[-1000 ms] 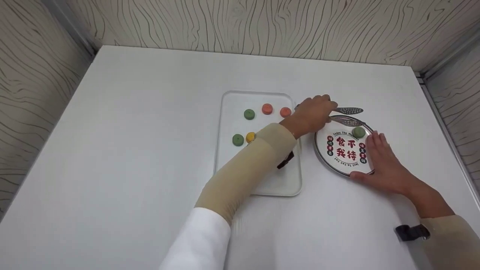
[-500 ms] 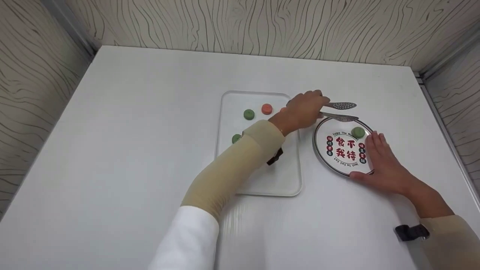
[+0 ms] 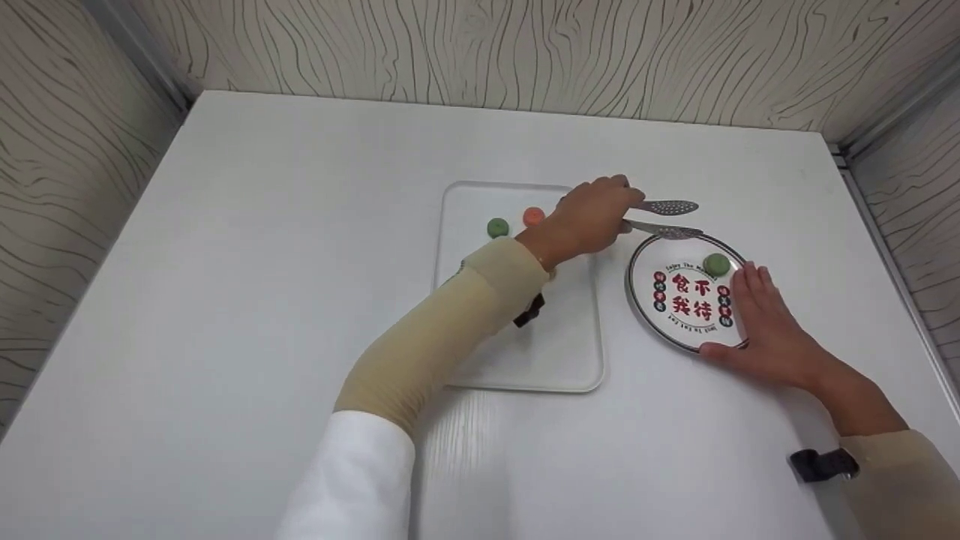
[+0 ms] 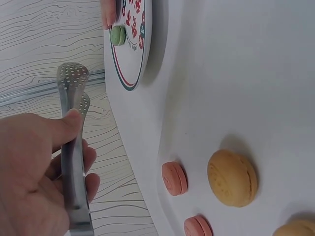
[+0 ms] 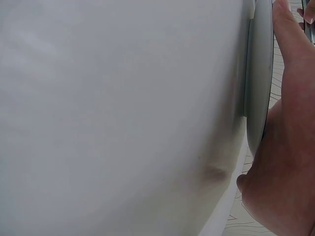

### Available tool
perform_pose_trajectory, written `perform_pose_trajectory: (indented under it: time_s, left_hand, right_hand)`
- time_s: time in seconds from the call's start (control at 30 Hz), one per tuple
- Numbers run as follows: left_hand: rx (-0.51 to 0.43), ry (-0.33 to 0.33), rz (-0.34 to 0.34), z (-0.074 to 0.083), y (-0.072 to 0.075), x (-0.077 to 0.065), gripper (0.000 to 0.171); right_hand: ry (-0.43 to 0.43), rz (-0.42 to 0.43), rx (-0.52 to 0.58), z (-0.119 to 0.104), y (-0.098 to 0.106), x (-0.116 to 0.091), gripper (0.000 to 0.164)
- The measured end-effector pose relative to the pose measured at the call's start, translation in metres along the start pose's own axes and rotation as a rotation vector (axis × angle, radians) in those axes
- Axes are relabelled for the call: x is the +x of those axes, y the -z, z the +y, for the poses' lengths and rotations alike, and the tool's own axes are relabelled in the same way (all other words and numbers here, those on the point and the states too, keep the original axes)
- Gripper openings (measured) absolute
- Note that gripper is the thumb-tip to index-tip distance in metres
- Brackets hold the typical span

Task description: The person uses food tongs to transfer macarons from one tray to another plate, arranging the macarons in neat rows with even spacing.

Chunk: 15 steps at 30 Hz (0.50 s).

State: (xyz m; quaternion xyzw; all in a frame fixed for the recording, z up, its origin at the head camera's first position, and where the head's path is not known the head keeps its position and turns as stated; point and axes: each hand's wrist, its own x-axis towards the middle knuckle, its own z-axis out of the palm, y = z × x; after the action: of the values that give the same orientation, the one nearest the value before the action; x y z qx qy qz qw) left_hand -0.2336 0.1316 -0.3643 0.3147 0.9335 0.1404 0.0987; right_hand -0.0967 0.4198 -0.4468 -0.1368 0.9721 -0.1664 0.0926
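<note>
My left hand (image 3: 589,216) grips metal tongs (image 4: 73,162), whose perforated tips stand apart with nothing between them. In the head view, the lower tip overlaps the far rim of a round white plate (image 3: 652,319) printed with red characters. A green macaron (image 3: 717,265) rests on that plate near its right edge. My right hand (image 3: 780,337) lies against the plate's right side, fingers straight along the rim and thumb at the near edge. In the right wrist view, the same hand (image 5: 290,147) is beside the plate's tilted-looking edge (image 5: 260,73).
Left of the plate lies a white rectangular tray (image 3: 551,375), partly hidden under my left forearm. On it are a green macaron (image 3: 498,227), pink-orange macarons (image 4: 174,178) and yellow ones (image 4: 231,178). Patterned panels (image 3: 420,52) rise behind the table (image 3: 247,300).
My left hand has drawn the tongs back to the left, away from the green macaron on the plate and over the tray's edge. The right hand and plate have stayed still.
</note>
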Motion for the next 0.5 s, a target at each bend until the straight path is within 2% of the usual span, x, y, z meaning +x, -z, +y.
perform_pose_trajectory:
  time_s: [0.23,0.5]
  left_hand:
    - [-0.034,-0.001,0.002,-0.007,0.003,-0.009,0.046]
    - [-0.033,-0.048,0.006,-0.016,0.007,-0.022,0.045]
  right_hand:
    - [0.0,-0.002,-0.001,0.0,0.0,0.0,0.12]
    - [0.034,0.008,-0.019,0.002,-0.001,0.001,0.12]
